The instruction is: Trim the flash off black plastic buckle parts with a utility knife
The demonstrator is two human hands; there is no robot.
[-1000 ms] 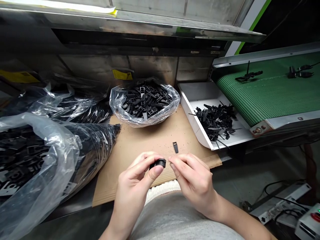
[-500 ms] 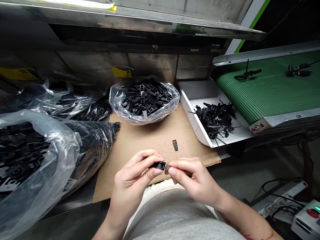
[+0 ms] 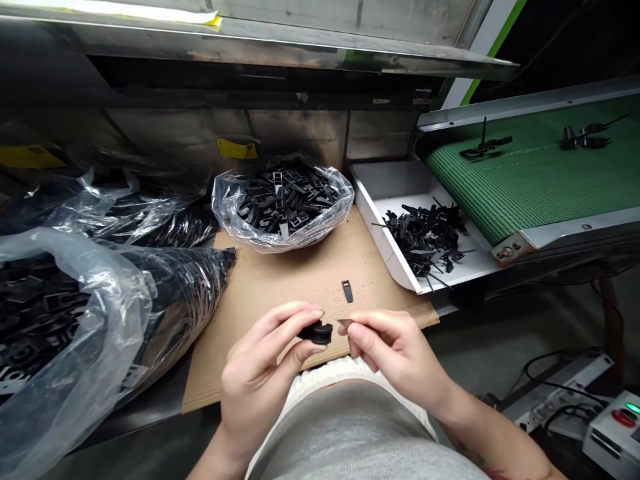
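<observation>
Between the thumb and fingers of my left hand (image 3: 273,350) is a black plastic part (image 3: 318,332) with a rounded, notched end. My right hand (image 3: 387,340) pinches a small thin blade (image 3: 344,323); its pointed grey tip shows past the fingertips and the rest is hidden. A short gap separates the tip from the black part. Just beyond my hands, a flat black clip-like piece (image 3: 347,291) with a square hole lies on the cardboard sheet (image 3: 270,277).
A clear bag (image 3: 225,220) full of black pieces stands behind. Larger plastic bags (image 3: 120,293) of black parts fill the left. To the right, a white tray (image 3: 393,257) holds black sprues below a green conveyor belt (image 3: 540,180). A metal shelf (image 3: 300,53) overhangs the back.
The blade has come away from the black part, with my right hand slightly to the right. In my left hand the part has turned, showing its rounded end more. The view shifted slightly.
</observation>
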